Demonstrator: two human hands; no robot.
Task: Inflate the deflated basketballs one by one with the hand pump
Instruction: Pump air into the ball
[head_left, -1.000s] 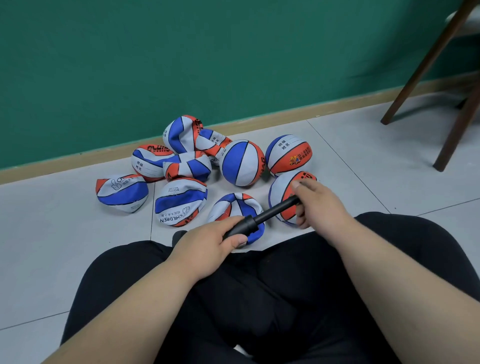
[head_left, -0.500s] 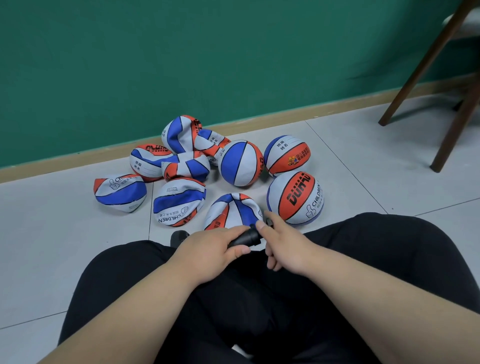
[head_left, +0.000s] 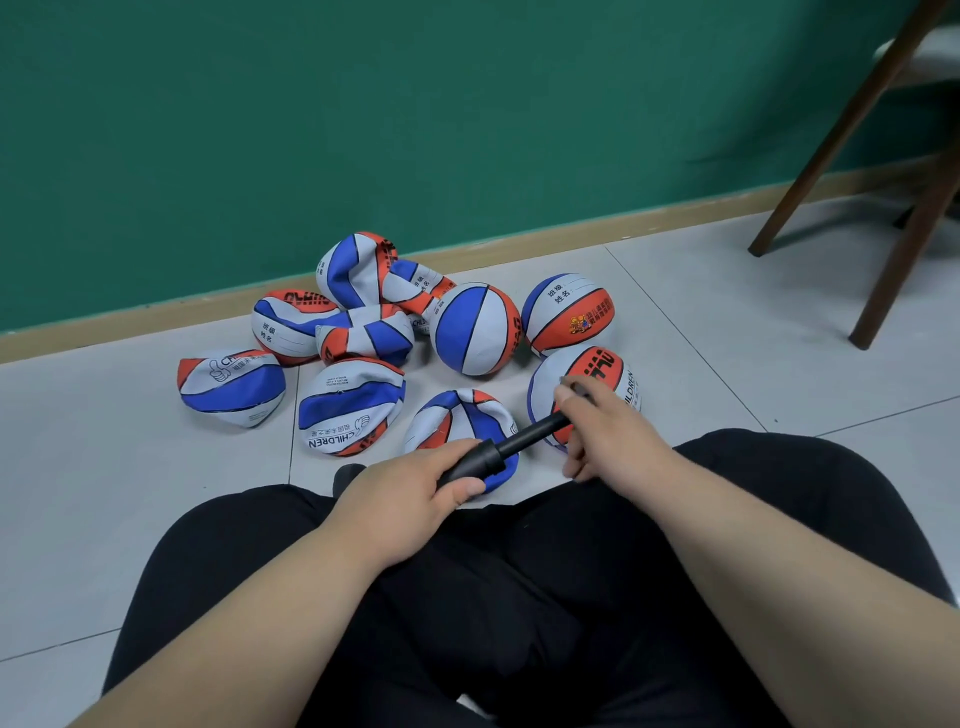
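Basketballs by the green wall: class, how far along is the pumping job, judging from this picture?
Done: three balls look round, like the centre ball. In hand: left hand grips the pump, right hand holds its drawn-out handle; no ball connection shows. Left: about seven crumpled ones, like the nearest flat ball.

Basketballs (head_left: 475, 327) clustered on floor (head_left: 104, 493) against wall (head_left: 363, 104); pump (head_left: 498, 452) lay nearer, before them; chair legs (head_left: 906, 260) far right.
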